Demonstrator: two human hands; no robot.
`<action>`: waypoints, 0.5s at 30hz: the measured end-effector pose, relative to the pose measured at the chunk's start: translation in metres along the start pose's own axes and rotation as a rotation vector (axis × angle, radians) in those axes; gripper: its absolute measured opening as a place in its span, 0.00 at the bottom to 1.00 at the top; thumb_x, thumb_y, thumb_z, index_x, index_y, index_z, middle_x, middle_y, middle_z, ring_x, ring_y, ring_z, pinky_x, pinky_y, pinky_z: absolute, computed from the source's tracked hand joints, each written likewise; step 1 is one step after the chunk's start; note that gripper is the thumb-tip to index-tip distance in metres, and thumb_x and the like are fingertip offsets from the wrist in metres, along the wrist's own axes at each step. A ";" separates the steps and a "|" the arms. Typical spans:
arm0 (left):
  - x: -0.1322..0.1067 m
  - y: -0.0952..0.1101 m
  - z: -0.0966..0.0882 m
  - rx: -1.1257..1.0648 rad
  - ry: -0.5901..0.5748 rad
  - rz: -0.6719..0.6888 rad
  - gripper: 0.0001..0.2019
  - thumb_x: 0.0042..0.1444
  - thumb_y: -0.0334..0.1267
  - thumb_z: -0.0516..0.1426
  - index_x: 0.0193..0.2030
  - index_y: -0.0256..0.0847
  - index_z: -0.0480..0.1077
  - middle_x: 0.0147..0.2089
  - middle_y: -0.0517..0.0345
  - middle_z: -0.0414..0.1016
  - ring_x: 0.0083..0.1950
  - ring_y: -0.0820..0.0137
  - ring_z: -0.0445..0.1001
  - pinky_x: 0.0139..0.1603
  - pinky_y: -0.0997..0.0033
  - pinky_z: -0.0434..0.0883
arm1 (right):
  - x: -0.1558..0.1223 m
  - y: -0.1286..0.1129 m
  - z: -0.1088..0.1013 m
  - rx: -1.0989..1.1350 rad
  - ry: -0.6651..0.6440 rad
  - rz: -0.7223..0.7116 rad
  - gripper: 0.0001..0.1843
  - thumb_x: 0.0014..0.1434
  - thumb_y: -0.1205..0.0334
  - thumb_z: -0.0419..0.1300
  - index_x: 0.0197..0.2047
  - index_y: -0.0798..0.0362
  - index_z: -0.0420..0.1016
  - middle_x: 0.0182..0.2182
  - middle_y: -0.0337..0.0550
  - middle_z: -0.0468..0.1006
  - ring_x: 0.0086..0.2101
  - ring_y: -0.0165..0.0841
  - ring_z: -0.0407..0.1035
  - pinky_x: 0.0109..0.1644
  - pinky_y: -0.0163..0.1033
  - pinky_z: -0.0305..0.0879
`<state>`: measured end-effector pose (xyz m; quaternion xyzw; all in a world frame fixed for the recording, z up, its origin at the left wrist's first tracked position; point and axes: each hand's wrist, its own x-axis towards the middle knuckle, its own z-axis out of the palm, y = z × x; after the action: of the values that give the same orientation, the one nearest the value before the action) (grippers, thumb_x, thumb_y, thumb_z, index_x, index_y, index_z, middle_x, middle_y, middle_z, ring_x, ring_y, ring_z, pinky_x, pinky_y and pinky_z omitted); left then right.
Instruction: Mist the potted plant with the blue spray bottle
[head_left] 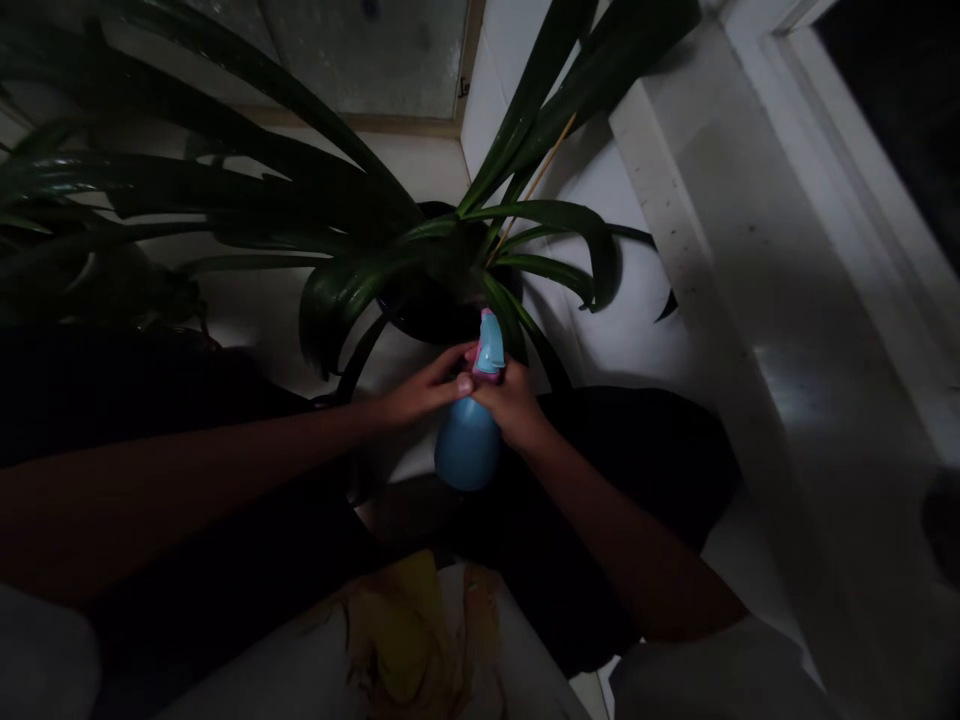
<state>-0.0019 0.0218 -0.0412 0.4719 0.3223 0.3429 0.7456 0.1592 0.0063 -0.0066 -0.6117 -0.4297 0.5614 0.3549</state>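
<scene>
A blue spray bottle (467, 447) with a pink and light-blue nozzle head is held in front of me, nozzle pointing toward a potted plant (420, 250) with long dark green leaves. My right hand (513, 405) is wrapped round the bottle's neck under the nozzle. My left hand (427, 386) comes in from the left with its fingers closed on the nozzle head. The plant's dark pot (427, 318) stands on the floor just beyond the bottle.
A white ledge or window sill (720, 280) runs along the right. White walls meet in a corner behind the plant. More dark foliage (90, 270) fills the left. My dark-clothed knees and a white garment with a yellow print (405, 640) lie below.
</scene>
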 end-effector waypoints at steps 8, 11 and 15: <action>0.004 -0.001 -0.008 0.105 0.007 -0.084 0.58 0.43 0.61 0.73 0.76 0.38 0.58 0.74 0.36 0.63 0.74 0.44 0.63 0.73 0.50 0.62 | 0.004 -0.001 0.000 0.060 -0.120 0.094 0.26 0.45 0.51 0.74 0.46 0.51 0.78 0.43 0.43 0.84 0.47 0.41 0.79 0.55 0.44 0.73; 0.001 0.000 -0.007 0.014 -0.008 -0.140 0.58 0.43 0.59 0.73 0.78 0.41 0.56 0.75 0.38 0.62 0.76 0.45 0.60 0.73 0.51 0.62 | 0.002 -0.001 0.000 0.010 -0.121 0.117 0.20 0.48 0.55 0.73 0.43 0.52 0.78 0.41 0.44 0.85 0.46 0.41 0.80 0.55 0.45 0.74; -0.007 0.001 -0.002 -0.126 -0.015 -0.150 0.48 0.43 0.53 0.75 0.71 0.39 0.68 0.70 0.40 0.70 0.73 0.46 0.66 0.70 0.53 0.66 | -0.001 -0.004 0.000 -0.067 -0.085 0.083 0.17 0.48 0.59 0.73 0.42 0.53 0.80 0.39 0.43 0.85 0.44 0.41 0.80 0.53 0.45 0.74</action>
<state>-0.0079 0.0177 -0.0398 0.4013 0.3287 0.3023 0.7997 0.1591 0.0071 -0.0026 -0.6164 -0.4370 0.5864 0.2921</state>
